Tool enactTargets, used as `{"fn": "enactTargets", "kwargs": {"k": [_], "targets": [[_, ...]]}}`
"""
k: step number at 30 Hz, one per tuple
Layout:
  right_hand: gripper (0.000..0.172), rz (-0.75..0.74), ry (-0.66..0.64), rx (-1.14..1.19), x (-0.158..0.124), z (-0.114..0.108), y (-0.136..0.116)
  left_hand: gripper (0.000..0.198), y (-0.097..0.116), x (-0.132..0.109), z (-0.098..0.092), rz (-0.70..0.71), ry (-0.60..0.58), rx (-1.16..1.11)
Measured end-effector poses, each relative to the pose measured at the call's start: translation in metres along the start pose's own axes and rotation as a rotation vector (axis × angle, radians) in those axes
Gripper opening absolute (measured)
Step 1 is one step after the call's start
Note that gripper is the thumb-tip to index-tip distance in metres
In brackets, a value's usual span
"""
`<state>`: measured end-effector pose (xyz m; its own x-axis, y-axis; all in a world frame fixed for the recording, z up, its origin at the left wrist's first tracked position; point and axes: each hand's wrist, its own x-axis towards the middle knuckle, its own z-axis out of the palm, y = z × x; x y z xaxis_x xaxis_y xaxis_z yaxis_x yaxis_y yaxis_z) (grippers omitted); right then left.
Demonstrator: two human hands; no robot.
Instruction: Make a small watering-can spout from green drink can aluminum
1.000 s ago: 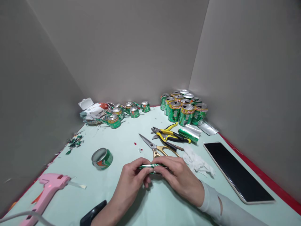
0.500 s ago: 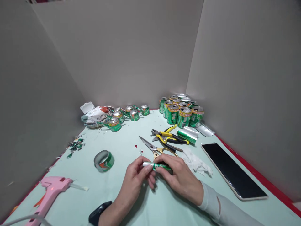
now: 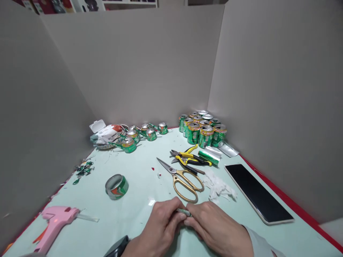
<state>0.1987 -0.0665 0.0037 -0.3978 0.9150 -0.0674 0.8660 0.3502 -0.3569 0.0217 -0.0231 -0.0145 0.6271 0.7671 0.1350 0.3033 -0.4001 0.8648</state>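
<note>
the rolled green strip (image 3: 184, 212) sits low over the near part of the table (image 3: 128, 207), pinched between the left hand (image 3: 163, 225) and the right hand (image 3: 218, 230), both closed tight on it. i'd say it wants even pressure, with fingertips kept off the cut edges. the gold-handled scissors (image 3: 184, 180) lie just beyond.

Left hand (image 3: 160, 228) and right hand (image 3: 217, 230) drew back, apparently hiding the green strip (image 3: 185, 212).
</note>
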Motion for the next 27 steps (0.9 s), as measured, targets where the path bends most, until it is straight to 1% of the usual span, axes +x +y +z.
{"fn": "enactTargets", "kwargs": {"k": [2, 4, 7, 10, 13, 16, 20, 22, 25, 27], "targets": [[0.020, 0.016, 0.010, -0.082, -0.006, 0.004, -0.004, 0.028, 0.004, -0.001, 0.001, 0.021, -0.032, 0.038], [0.015, 0.024, 0.021, -0.131, -0.010, 0.008, -0.007, 0.030, 0.007, 0.000, 0.002, 0.031, -0.065, 0.054], [0.012, 0.048, 0.057, -0.132, -0.012, 0.012, -0.007, 0.031, 0.011, 0.003, 0.004, -0.019, -0.092, 0.013], [0.013, 0.059, 0.117, -0.097, -0.012, 0.010, -0.005, 0.033, 0.012, 0.005, 0.005, -0.071, -0.046, -0.067], [0.013, 0.032, 0.160, -0.061, -0.011, 0.006, -0.004, 0.032, 0.011, 0.005, 0.006, -0.064, 0.012, -0.096], [0.017, 0.017, 0.180, -0.058, -0.011, 0.002, -0.004, 0.032, 0.010, 0.005, 0.008, -0.057, 0.038, -0.055], [0.020, 0.010, 0.197, -0.068, -0.013, 0.001, -0.002, 0.031, 0.010, 0.009, 0.012, -0.046, 0.036, 0.015], [0.019, 0.014, 0.211, -0.075, -0.014, 0.000, 0.002, 0.030, 0.015, 0.014, 0.010, -0.040, 0.013, 0.055], [0.019, 0.055, 0.250, -0.103, -0.013, -0.001, 0.008, 0.031, 0.031, 0.029, -0.001, 0.006, -0.039, 0.140], [0.017, 0.083, 0.274, -0.124, -0.013, 0.001, 0.013, 0.029, 0.043, 0.046, -0.008, 0.079, -0.003, 0.228]]}}
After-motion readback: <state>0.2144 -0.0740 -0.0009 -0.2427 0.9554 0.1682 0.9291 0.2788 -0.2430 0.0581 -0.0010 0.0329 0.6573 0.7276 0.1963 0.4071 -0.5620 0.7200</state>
